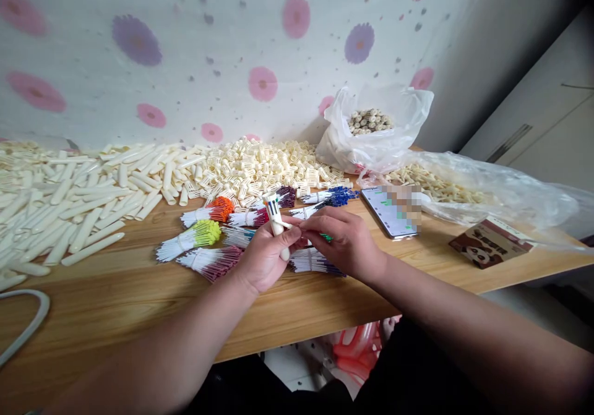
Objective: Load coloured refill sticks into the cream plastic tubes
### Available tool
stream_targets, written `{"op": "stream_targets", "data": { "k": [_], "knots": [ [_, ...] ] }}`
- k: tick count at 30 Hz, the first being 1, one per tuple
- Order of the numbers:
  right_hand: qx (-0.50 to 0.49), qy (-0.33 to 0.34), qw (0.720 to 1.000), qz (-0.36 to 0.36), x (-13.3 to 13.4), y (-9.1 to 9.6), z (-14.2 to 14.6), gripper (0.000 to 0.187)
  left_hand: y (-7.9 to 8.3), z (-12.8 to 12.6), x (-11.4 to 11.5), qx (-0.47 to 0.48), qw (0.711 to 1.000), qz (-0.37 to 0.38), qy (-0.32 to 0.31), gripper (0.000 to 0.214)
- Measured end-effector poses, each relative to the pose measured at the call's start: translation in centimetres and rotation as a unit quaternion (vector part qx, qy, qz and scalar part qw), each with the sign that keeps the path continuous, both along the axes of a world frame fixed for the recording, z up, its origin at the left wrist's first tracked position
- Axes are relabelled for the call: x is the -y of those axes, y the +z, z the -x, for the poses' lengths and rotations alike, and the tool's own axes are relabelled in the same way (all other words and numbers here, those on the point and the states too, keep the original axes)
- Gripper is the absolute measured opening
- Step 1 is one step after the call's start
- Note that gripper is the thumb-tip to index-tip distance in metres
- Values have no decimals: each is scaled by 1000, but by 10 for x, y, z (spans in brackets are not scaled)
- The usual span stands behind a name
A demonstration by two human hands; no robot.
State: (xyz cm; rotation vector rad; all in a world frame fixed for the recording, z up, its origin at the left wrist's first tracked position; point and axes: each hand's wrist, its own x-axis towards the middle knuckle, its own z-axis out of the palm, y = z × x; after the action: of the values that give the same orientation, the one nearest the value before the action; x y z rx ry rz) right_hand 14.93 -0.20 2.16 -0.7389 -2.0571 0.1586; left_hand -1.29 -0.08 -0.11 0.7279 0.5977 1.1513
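Observation:
My left hand (265, 255) is closed round a white multi-colour pen barrel (275, 212) and holds it upright over the wooden table (139, 291). My right hand (342, 242) pinches a thin white refill (288, 224) with a green tip, its end touching the barrel's side. Bundles of coloured refills lie just behind and under my hands: orange (210, 211), lime green (190, 239), dark red (214, 260), blue (331, 196).
A heap of white pen barrels (69, 192) fills the table's left. White slotted caps (260, 167) are piled in the middle back. Plastic bags (371, 130) of small parts, a phone (388, 212) and a small brown box (492, 242) lie on the right.

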Motion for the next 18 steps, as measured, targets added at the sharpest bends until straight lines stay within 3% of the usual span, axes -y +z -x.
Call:
{"op": "stream_targets", "data": {
  "k": [9, 13, 18],
  "knots": [
    [-36, -6, 991, 132, 4, 10, -17, 3, 6, 3, 5, 61, 998, -6, -11, 19],
    [-57, 15, 991, 118, 10, 13, -9, 4, 8, 4, 8, 63, 997, 6, -52, 26],
    [-70, 29, 996, 56, 15, 16, -5, 5, 7, 4, 9, 49, 997, 29, -47, 28]
  ]
}}
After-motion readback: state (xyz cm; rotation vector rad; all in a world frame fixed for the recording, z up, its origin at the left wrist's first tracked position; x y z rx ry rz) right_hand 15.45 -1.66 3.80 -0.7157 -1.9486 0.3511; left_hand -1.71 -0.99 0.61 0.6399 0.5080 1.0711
